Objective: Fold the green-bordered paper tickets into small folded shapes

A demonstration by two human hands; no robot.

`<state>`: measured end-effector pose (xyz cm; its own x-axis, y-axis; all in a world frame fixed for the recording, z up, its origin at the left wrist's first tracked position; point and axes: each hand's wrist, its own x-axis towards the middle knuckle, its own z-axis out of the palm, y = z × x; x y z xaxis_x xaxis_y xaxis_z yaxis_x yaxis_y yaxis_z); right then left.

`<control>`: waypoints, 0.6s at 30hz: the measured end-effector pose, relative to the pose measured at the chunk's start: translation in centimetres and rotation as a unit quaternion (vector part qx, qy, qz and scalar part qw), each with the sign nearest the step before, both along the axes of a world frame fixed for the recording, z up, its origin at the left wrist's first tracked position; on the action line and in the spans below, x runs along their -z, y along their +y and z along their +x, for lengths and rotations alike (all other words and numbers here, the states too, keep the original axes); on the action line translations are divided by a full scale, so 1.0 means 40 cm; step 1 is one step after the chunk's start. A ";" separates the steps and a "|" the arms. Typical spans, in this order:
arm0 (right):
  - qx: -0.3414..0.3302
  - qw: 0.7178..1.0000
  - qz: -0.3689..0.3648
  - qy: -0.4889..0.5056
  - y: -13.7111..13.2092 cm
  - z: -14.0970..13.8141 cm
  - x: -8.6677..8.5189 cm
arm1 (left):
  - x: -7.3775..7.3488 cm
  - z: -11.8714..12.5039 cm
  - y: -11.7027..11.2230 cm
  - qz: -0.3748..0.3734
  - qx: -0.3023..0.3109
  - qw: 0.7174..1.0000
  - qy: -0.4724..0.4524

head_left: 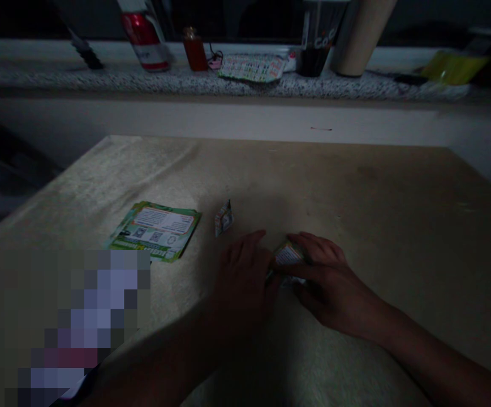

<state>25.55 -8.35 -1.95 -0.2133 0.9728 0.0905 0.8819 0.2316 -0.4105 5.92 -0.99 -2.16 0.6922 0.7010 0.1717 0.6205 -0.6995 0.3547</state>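
Both hands meet over a small folded piece of printed paper [288,255] on the beige table [356,186]. My left hand [241,277] lies flat beside it, its fingers stretched toward the paper's left edge. My right hand [328,280] pinches the paper from the right, with the thumb under it and the fingers over it. A second small folded paper piece [223,218] stands a little beyond the left hand. Further left lies a stack of green and white printed sheets [156,229], flat on the table.
A stone ledge [186,82] runs behind the table. On it stand a red can [146,40], a small red bottle [195,51], a printed sheet [252,66], a dark cup [315,48] and a tan cylinder [362,37]. The light is dim.
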 end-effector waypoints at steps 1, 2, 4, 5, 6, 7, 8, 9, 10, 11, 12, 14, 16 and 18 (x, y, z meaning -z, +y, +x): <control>0.001 1.000 -0.002 -0.002 0.000 0.000 0.000 | -0.002 -0.002 -0.004 0.011 0.020 1.000 -0.003; 0.001 1.000 -0.003 -0.003 -0.001 0.001 0.001 | -0.004 -0.004 -0.007 0.019 0.038 0.999 -0.002; 0.002 1.000 -0.006 -0.002 -0.002 0.002 0.002 | -0.007 -0.006 -0.011 0.027 0.057 0.998 0.004; 0.002 1.000 -0.006 0.000 -0.003 0.002 0.002 | -0.009 -0.007 -0.011 0.025 0.057 0.998 0.007; 0.001 1.000 -0.007 0.001 -0.003 0.002 0.002 | -0.010 -0.008 -0.011 0.021 0.054 0.998 0.010; 0.000 1.000 -0.008 0.002 -0.003 0.003 0.002 | -0.010 -0.008 -0.011 0.017 0.048 0.999 0.012; -0.001 1.000 -0.008 0.002 -0.003 0.003 0.002 | -0.010 -0.007 -0.012 0.015 0.044 0.999 0.014; -0.002 1.000 -0.008 0.002 -0.003 0.003 0.001 | -0.010 -0.007 -0.013 0.014 0.039 0.999 0.016; -0.003 1.000 -0.009 0.003 -0.002 0.003 -0.001 | -0.008 -0.006 -0.014 0.017 0.034 0.999 0.017; -0.004 1.000 -0.009 0.005 -0.002 0.003 -0.002 | -0.007 -0.005 -0.016 0.022 0.033 0.999 0.018; -0.005 1.000 -0.009 0.008 -0.002 0.003 -0.004 | -0.004 -0.004 -0.017 0.027 0.030 0.999 0.020; -0.007 1.000 -0.011 0.016 -0.002 0.004 -0.008 | 0.001 -0.002 -0.018 0.040 0.027 0.999 0.023; -0.009 1.000 -0.016 0.022 -0.002 0.005 -0.013 | 0.007 0.000 -0.017 0.050 0.026 0.998 0.024; -0.011 0.999 -0.019 0.024 -0.002 0.005 -0.016 | 0.012 0.003 -0.014 0.055 0.022 0.998 0.022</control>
